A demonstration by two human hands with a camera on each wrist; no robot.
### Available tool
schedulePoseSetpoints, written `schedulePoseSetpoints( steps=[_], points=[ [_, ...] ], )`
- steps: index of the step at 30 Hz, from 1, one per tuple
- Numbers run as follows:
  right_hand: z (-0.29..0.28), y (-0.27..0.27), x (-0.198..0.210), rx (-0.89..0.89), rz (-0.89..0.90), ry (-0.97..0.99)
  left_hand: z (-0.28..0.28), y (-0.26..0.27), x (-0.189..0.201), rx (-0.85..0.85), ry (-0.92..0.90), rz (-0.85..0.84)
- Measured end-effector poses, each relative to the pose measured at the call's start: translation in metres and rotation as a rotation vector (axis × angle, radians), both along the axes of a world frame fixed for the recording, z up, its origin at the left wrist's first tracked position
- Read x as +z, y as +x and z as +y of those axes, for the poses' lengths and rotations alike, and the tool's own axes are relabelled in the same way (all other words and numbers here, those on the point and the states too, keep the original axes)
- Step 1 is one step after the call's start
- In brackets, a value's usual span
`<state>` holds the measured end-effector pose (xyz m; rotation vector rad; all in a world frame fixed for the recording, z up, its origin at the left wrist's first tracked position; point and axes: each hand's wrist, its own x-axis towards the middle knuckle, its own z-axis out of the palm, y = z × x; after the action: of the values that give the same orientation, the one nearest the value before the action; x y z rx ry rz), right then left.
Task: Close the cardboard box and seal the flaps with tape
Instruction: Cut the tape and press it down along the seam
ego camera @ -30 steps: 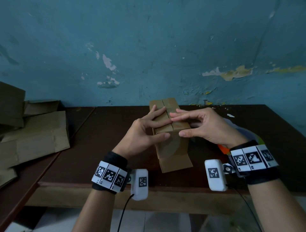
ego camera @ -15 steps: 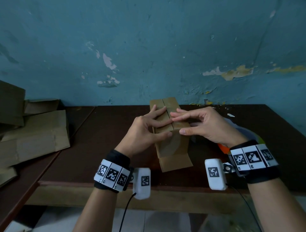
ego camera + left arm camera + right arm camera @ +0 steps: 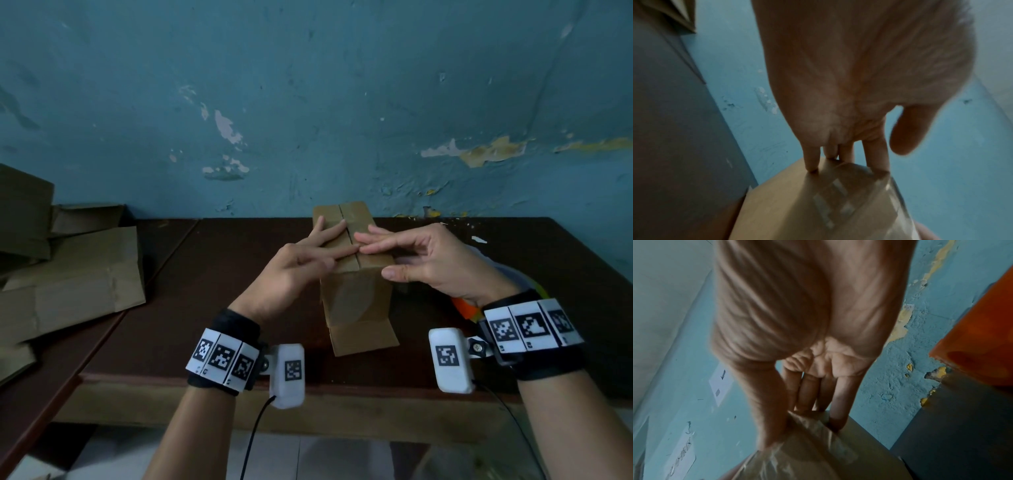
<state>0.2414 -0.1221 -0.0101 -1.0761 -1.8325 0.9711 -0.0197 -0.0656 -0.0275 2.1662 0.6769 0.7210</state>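
Observation:
A tall cardboard box (image 3: 356, 301) stands upright mid-table, its top flaps shut along a centre seam. My left hand (image 3: 325, 250) lays straight fingers on the left flap. My right hand (image 3: 376, 257) lays straight fingers on the right flap up to the seam, its thumb against the box's top front edge. In the left wrist view, clear tape (image 3: 849, 203) lies over the box (image 3: 777, 203) below the fingertips (image 3: 812, 167). In the right wrist view, crinkled clear tape (image 3: 797, 456) runs under the thumb on the box (image 3: 865, 451). One bottom flap sticks out toward me.
The dark brown table (image 3: 205, 291) backs onto a peeling blue wall. Flattened cardboard sheets (image 3: 68, 274) are piled at the left. An orange object (image 3: 462, 306) lies behind my right wrist, also seen as an orange object (image 3: 978, 345). The table's front edge (image 3: 342, 380) is close to me.
My left thumb has come off the box's front face and the left fingers have slid slightly back along the top. The right hand has barely moved.

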Motion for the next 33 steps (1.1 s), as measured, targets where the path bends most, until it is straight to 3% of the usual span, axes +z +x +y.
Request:
schedulePoseSetpoints(
  steps=[4,8,14,21,33],
  points=[
    [-0.001,-0.001,0.003,-0.023,-0.039,0.028,0.003,-0.011,0.0,-0.011,-0.161,-0.125],
    [-0.003,-0.002,0.006,-0.036,-0.017,-0.035,0.006,-0.017,-0.01,-0.082,-0.04,-0.168],
    [-0.006,-0.004,0.008,-0.039,0.038,-0.089,0.009,-0.017,-0.013,-0.098,-0.033,-0.21],
    [-0.008,-0.006,0.01,-0.062,0.052,-0.094,0.007,-0.016,-0.011,-0.069,-0.045,-0.259],
    [-0.005,-0.008,0.007,-0.047,0.036,-0.078,0.003,-0.003,-0.01,0.067,0.053,-0.179]
  ],
)
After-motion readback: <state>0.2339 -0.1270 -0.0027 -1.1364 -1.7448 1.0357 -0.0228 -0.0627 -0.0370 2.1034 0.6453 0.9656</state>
